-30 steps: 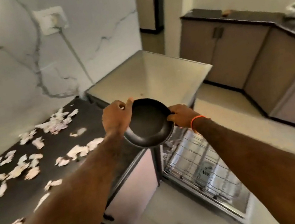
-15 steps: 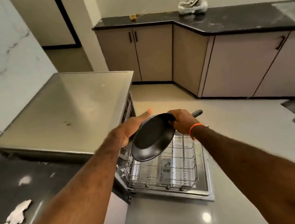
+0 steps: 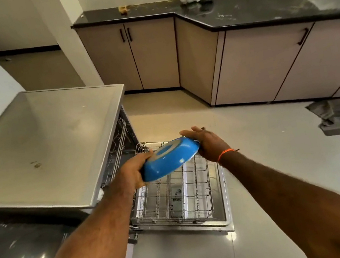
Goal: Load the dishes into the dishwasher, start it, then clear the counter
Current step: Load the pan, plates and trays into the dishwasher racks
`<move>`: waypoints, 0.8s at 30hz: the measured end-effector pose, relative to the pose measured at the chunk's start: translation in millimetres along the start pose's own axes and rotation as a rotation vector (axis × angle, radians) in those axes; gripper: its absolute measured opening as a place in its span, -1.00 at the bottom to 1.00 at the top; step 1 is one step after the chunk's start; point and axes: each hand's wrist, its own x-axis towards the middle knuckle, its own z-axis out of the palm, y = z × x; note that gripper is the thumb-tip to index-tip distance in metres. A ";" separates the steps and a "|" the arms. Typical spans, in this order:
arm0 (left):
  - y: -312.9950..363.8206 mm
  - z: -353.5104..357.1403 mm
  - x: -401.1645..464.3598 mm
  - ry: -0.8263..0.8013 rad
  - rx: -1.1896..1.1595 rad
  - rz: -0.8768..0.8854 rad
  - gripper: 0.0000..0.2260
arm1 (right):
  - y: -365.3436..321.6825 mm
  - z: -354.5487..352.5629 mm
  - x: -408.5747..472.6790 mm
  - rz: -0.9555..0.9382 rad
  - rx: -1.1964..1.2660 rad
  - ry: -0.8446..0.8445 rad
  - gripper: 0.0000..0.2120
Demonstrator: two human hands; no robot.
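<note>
Now that the pan [image 3: 170, 158] is flipped, its blue underside faces up where half a second ago the dark inside showed, and it hangs tilted over the pulled-out lower rack [image 3: 176, 196] of the dishwasher [image 3: 49, 147]. The left hand [image 3: 134, 172] grips the rim at 9 o'clock, fingers curled under the edge. The right hand [image 3: 204, 143] steadies the far rim at 3 o'clock with fingers nearly straight, palm against the pan; the handle is hidden behind it. The view has also swung from the littered worktop toward the open door [image 3: 223, 210]. Turned face down, the pan looks ready to be lowered into the bare rack, so loading is only beginning.
</note>
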 end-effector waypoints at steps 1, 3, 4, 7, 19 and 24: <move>6.0 3.4 7.9 0.042 -0.024 0.029 -0.79 | 9.6 -1.1 1.4 0.026 -0.074 -0.075 -0.42; 15.4 8.3 25.3 0.149 0.017 0.103 -0.73 | 26.1 0.7 2.2 0.128 -0.123 -0.156 -0.34; 19.3 11.3 35.5 0.213 0.054 0.152 -0.71 | 32.0 3.5 3.7 0.203 -0.093 -0.164 -0.34; 24.7 21.5 66.6 0.285 0.185 0.258 -0.73 | 33.9 15.9 10.7 0.378 0.120 -0.148 -0.53; -14.4 85.5 205.3 -0.216 0.379 0.022 -0.76 | 107.3 168.8 6.4 0.756 0.540 -0.355 0.06; -91.5 107.4 289.5 -0.259 0.448 -0.034 -0.67 | 152.3 263.8 -15.9 0.863 0.596 -0.224 0.08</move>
